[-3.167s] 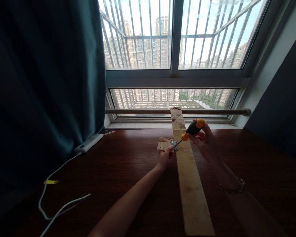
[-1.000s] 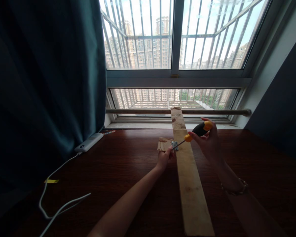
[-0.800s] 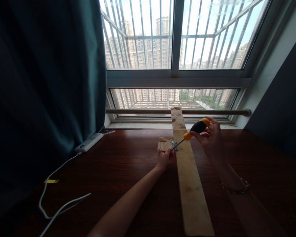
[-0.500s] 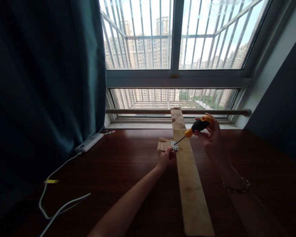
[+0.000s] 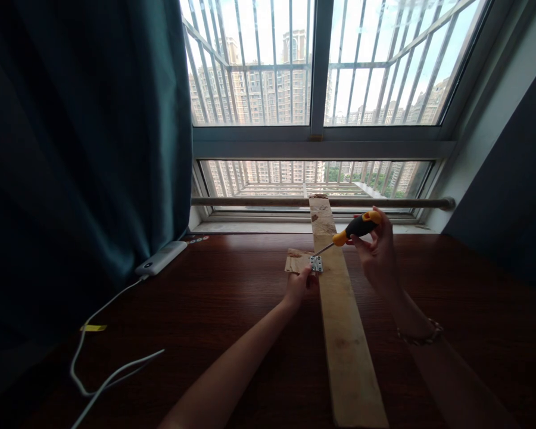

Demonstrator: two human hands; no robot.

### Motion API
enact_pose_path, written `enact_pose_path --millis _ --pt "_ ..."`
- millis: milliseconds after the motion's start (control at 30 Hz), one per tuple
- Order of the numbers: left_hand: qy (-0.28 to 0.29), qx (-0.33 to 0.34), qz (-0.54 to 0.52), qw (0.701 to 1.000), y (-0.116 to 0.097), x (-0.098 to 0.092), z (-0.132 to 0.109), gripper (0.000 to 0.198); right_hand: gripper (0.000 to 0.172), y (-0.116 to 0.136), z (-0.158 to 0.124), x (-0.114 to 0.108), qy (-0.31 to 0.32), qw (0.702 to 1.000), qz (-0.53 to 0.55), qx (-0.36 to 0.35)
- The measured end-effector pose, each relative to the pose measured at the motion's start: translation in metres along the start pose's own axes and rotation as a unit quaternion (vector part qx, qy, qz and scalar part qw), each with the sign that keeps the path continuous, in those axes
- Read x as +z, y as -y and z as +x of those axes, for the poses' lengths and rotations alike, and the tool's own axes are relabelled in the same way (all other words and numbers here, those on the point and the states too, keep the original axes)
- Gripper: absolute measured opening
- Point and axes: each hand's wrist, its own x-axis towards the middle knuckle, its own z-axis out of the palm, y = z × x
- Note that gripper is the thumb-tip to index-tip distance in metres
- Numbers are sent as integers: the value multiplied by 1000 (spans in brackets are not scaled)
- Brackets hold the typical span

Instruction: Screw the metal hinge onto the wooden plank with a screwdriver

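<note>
Set at the left edge of a long wooden plank point(image 5: 348, 333), over the joint with a small wooden piece point(image 5: 297, 260): a metal hinge point(image 5: 317, 264), screw holes showing. Slanting down across the plank from the right, a yellow-and-black screwdriver point(image 5: 358, 227), tip at the hinge's upper left; exact contact too small to tell. Just left of the plank, a left hand point(image 5: 297, 288), fingers closed on the lower edge of the small wooden piece, beside the hinge. Right of the plank, raised above the desk point(image 5: 232, 286), a right hand point(image 5: 379, 259), fingers curled around the screwdriver's handle; at the wrist, a braided bracelet point(image 5: 422, 337).

Under the plank and out to both sides, dark reddish-brown wood grain, faintly shiny to the plank's left. Well left of the plank, a long white box point(image 5: 164, 258), a looping white cable point(image 5: 89, 394) and a yellow strip point(image 5: 97, 328), with a heavy blue curtain point(image 5: 93, 119) behind. At the plank's far end, a round rail point(image 5: 388, 203); past that, a pale sill and a grey-framed window point(image 5: 319, 77), bars and tall buildings outside. Far right of the plank, a wall point(image 5: 513, 238) in shadow.
</note>
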Motion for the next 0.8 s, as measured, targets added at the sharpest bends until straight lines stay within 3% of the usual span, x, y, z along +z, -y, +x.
enact_pose_path --millis 400,633,800 --pt "-11 5 -10 1000 0 1 0 29 61 -8 -3 1 4 998 -59 1" --pt "-14 -18 -67 997 6 -1 1 30 49 -6 11 1 -33 981 -185 -52" --pt "-23 -39 -101 994 5 0 0 31 45 -9 28 13 -81 962 -262 -22"
